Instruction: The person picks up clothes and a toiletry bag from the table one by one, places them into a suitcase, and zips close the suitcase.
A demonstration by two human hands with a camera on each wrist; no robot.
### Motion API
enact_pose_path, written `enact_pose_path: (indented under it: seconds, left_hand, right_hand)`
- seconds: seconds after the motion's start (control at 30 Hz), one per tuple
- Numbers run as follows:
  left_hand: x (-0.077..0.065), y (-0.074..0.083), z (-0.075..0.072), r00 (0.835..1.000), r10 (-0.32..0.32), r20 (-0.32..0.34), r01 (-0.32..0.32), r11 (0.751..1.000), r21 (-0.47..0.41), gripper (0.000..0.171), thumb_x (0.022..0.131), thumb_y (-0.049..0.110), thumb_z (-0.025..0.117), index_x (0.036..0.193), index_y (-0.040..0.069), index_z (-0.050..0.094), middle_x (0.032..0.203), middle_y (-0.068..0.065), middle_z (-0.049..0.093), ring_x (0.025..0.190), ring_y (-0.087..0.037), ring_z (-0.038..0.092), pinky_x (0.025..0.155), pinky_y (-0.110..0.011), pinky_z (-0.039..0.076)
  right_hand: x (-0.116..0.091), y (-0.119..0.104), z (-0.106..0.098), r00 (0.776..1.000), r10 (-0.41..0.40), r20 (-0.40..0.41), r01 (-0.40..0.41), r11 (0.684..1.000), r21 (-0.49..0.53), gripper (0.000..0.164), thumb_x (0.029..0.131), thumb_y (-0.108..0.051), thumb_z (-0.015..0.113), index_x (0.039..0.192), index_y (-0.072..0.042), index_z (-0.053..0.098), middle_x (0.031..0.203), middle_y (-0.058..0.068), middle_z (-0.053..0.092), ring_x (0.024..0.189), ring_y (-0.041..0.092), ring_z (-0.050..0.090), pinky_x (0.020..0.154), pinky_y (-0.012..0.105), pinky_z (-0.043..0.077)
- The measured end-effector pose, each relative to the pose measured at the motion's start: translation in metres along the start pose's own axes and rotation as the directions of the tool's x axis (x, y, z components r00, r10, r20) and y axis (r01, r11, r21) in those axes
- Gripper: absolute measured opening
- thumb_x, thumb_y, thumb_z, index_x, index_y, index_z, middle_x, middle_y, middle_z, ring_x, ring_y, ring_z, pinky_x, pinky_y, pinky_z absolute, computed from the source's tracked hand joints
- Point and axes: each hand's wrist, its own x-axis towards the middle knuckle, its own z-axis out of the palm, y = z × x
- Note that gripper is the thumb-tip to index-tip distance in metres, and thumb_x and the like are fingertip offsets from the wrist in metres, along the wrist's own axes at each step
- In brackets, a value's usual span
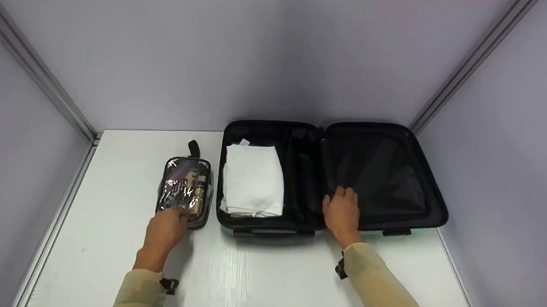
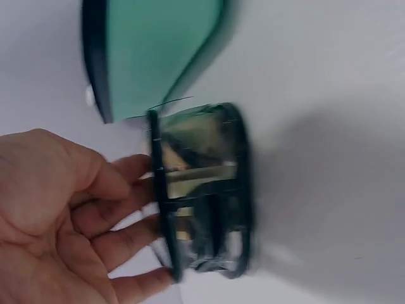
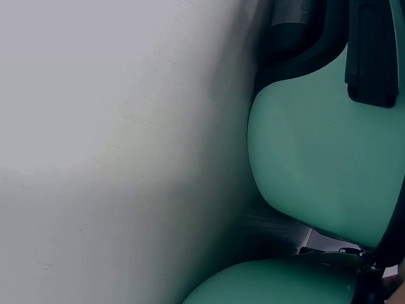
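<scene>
The person wears long, yellowy-tan sleeves. The left sleeve [image 1: 139, 291] has a crease across it and stops at the wrist. The right sleeve [image 1: 384, 288] looks plain and stops there too. A small black clip [image 1: 169, 285] sits at the left cuff, and another black clip [image 1: 341, 268] at the right.

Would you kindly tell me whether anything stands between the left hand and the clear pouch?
Nothing visible does: the left hand is at the near end of the clear pouch, fingertips at its dark edge.
</scene>
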Motion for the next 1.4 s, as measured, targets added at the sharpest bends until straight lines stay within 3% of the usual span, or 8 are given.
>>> enact_pose_path:
  seconds: [0.13,0.27,0.4,0.53,0.87,1.0,1.2,1.4]
  left_hand:
    - [0.015,-0.001,-0.012,0.997,-0.082,-0.009,0.082,0.997,-0.006,0.031,0.099,0.013,0.058,0.120,-0.004,0.073,0.109,-0.029,0.073,0.088,-0.043,0.069,0.076,-0.059,0.055]
    - [0.029,-0.012,-0.016,0.989,-0.148,-0.031,0.147,0.989,-0.017,0.051,0.100,0.022,0.063,0.140,-0.009,0.057,0.131,-0.039,0.058,0.117,-0.058,0.057,0.093,-0.068,0.050]
    - [0.039,-0.028,-0.013,0.978,-0.207,0.037,0.209,0.975,-0.077,0.084,0.101,0.042,0.068,0.153,-0.014,0.034,0.144,-0.046,0.041,0.131,-0.066,0.044,0.104,-0.073,0.043]
    - [0.042,-0.040,-0.008,0.965,-0.228,0.126,0.244,0.961,-0.129,0.105,0.099,0.055,0.067,0.157,-0.018,0.020,0.147,-0.051,0.035,0.135,-0.067,0.042,0.110,-0.071,0.040]
    - [0.046,-0.048,-0.002,0.939,-0.222,0.264,0.280,0.937,-0.208,0.113,0.101,0.060,0.060,0.156,-0.023,0.009,0.154,-0.050,0.031,0.144,-0.061,0.038,0.119,-0.065,0.035]
    - [0.046,-0.046,-0.006,0.918,-0.255,0.302,0.335,0.908,-0.252,0.112,0.099,0.060,0.064,0.155,-0.024,0.014,0.152,-0.048,0.036,0.141,-0.058,0.043,0.118,-0.064,0.037]
    - [0.043,-0.046,-0.007,0.911,-0.260,0.321,0.366,0.868,-0.337,0.097,0.093,0.058,0.073,0.138,-0.023,0.044,0.136,-0.038,0.055,0.122,-0.044,0.056,0.112,-0.061,0.044]
    - [0.041,-0.048,-0.003,0.908,-0.275,0.316,0.403,0.776,-0.485,0.090,0.090,0.051,0.081,0.137,-0.019,0.050,0.132,-0.029,0.058,0.117,-0.037,0.056,0.111,-0.057,0.045]
  right_hand:
    - [0.000,0.000,-0.001,1.000,-0.005,-0.010,0.005,1.000,-0.008,0.041,0.104,-0.021,0.067,0.125,0.013,0.061,0.110,0.029,0.060,0.101,0.044,0.058,0.086,0.056,0.055]
    - [0.001,0.002,-0.001,1.000,-0.020,-0.005,0.020,1.000,-0.010,0.040,0.104,-0.021,0.067,0.124,0.014,0.062,0.110,0.029,0.060,0.101,0.045,0.058,0.087,0.056,0.055]
    - [0.002,0.003,0.001,0.999,-0.040,0.009,0.040,0.999,-0.002,0.041,0.103,-0.019,0.067,0.126,0.015,0.061,0.113,0.029,0.059,0.104,0.046,0.058,0.092,0.056,0.054]
    - [0.004,0.003,0.002,0.998,-0.060,0.012,0.060,0.998,0.015,0.043,0.103,-0.018,0.068,0.130,0.015,0.061,0.115,0.029,0.059,0.108,0.045,0.058,0.096,0.055,0.053]
    - [0.006,-0.004,0.006,0.996,-0.090,-0.013,0.091,0.996,0.021,0.041,0.103,-0.018,0.068,0.127,0.015,0.062,0.112,0.027,0.060,0.105,0.043,0.059,0.091,0.054,0.056]
    - [0.005,-0.008,0.008,0.993,-0.112,-0.033,0.112,0.994,0.012,0.040,0.102,-0.018,0.069,0.124,0.014,0.063,0.108,0.026,0.059,0.101,0.042,0.059,0.087,0.053,0.057]
    - [0.004,-0.014,0.008,0.994,-0.101,-0.035,0.101,0.995,0.012,0.042,0.102,-0.018,0.069,0.127,0.015,0.063,0.110,0.026,0.060,0.103,0.042,0.059,0.088,0.053,0.057]
    - [0.004,-0.017,0.007,0.996,-0.087,-0.017,0.088,0.996,0.018,0.043,0.102,-0.019,0.069,0.128,0.014,0.063,0.112,0.026,0.060,0.104,0.041,0.060,0.088,0.053,0.057]
